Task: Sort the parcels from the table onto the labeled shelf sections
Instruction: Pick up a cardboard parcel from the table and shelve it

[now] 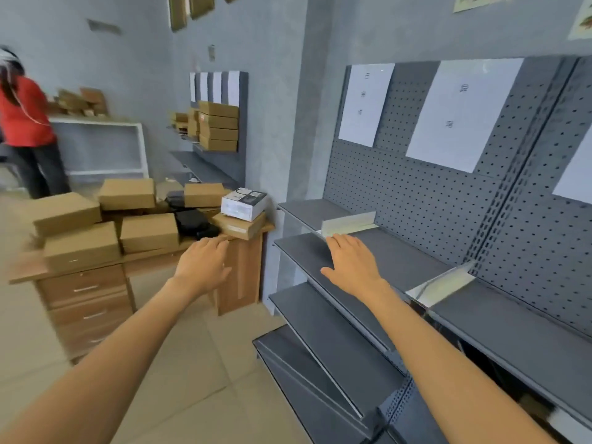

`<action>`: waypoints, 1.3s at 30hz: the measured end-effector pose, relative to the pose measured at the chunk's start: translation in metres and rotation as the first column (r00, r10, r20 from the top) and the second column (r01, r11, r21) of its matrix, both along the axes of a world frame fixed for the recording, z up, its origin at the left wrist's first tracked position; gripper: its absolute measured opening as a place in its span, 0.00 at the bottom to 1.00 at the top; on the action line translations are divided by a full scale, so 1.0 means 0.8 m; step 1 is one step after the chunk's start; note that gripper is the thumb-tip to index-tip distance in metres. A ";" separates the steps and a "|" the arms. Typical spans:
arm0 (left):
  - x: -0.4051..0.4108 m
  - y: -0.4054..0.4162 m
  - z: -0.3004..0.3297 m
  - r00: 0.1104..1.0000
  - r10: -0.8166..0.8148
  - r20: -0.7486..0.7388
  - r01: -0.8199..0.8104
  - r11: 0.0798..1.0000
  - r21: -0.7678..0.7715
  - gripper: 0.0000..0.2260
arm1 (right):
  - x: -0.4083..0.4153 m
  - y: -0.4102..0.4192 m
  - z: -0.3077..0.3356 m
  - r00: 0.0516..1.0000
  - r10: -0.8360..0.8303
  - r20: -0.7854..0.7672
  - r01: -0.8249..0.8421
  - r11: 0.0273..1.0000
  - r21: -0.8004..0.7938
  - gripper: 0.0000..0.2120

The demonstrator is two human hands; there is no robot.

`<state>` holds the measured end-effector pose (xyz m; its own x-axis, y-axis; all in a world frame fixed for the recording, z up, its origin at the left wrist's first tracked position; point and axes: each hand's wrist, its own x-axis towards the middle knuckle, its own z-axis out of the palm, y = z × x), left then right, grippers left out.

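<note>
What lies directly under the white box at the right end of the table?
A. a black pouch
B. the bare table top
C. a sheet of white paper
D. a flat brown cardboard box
D: the white box rests on a flat brown cardboard box at the corner of the table, with the black pouch lying to its left.

Grey textured walls (pixel 266 91) all round, pale beige floor tiles (pixel 198 363) below. At ten o'clock a white open cabinet (pixel 102 149) stands against the wall; at twelve, framed pictures (pixel 192 8) hang high; at one, paper posters (pixel 480 0).
</note>
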<state>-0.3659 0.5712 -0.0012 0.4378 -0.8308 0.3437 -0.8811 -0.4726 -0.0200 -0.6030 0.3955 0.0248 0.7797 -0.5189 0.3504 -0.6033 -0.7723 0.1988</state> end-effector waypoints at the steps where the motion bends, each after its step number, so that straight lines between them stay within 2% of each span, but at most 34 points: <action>1: 0.012 0.010 -0.002 0.999 0.032 -0.008 -0.032 0.999 0.002 0.24 | 0.019 0.000 -0.002 1.000 0.028 -0.006 -0.028 1.000 0.005 0.32; 6: 0.073 0.045 -0.008 0.988 0.149 -0.031 -0.149 0.989 0.018 0.27 | 0.114 -0.005 -0.012 0.989 0.144 -0.032 -0.144 0.989 0.027 0.33; 10: 0.129 0.054 -0.016 0.974 0.226 -0.029 -0.225 0.974 0.025 0.27 | 0.194 -0.022 -0.021 0.967 0.253 -0.011 -0.252 0.966 0.050 0.30; 17: 0.227 0.006 -0.028 0.942 0.332 -0.045 -0.330 0.943 0.037 0.24 | 0.322 -0.084 -0.039 0.934 0.353 0.052 -0.356 0.932 0.072 0.28; 21: 0.270 -0.030 -0.025 0.934 0.354 -0.051 -0.353 0.935 0.027 0.19 | 0.374 -0.131 -0.037 0.925 0.376 0.061 -0.380 0.921 0.084 0.25; 26: 0.317 -0.060 -0.028 0.921 0.385 -0.060 -0.384 0.923 0.023 0.23 | 0.425 -0.168 -0.041 0.918 0.390 0.075 -0.396 0.913 0.101 0.27; 39: 0.463 -0.155 -0.060 0.909 0.402 -0.112 -0.393 0.915 0.091 0.26 | 0.572 -0.259 -0.074 0.935 0.354 0.032 -0.355 0.925 0.136 0.25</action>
<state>0.0044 0.4473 -0.0492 0.7725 -0.5975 0.2152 -0.6177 -0.7856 0.0363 -0.1453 0.1883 -0.0347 0.9196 -0.2519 0.3013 -0.2857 -0.9555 0.0730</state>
